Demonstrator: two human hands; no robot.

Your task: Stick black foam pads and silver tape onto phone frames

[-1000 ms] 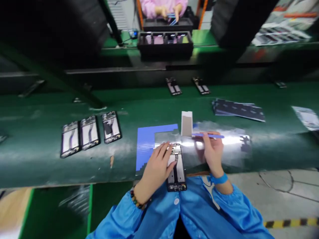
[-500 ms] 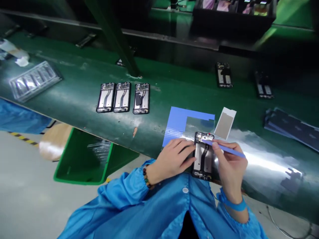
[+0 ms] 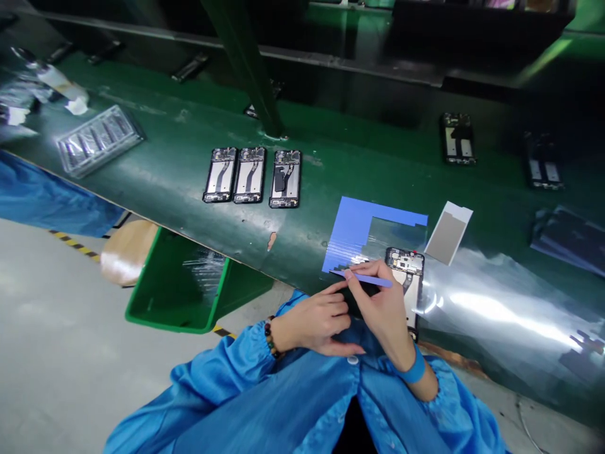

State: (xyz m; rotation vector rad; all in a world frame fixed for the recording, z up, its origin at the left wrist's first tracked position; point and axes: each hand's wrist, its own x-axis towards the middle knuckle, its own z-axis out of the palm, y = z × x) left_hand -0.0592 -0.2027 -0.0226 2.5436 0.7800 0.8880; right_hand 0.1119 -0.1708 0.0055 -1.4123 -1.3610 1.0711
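My right hand [image 3: 380, 306] is closed around blue tweezers [image 3: 371, 279], their tip at the lower edge of a blue sheet [image 3: 336, 243] with a clear film window. My left hand [image 3: 316, 320] lies palm down just left of it, fingers stretched and thumb apart, holding nothing visible. Its index fingertip is close to the right fingers; whether they touch I cannot tell. Under my right wrist lies an opened phone [image 3: 412, 261], partly hidden, its board and metal plate showing. Something dark [image 3: 362, 302] between the hands is mostly covered.
Several opened phones [image 3: 249, 176] lie to the left, others [image 3: 457, 140] at the back right. A white-and-grey card [image 3: 449, 233] and dark sheets [image 3: 570, 239] are on the right. A clear tray [image 3: 99, 140], green post [image 3: 248, 75] and green bin [image 3: 174, 284] stand left.
My right hand with the tweezers has moved left, from the phone's upper board to the blue sheet's lower edge. My left hand has come off the phone. The view has shifted slightly.
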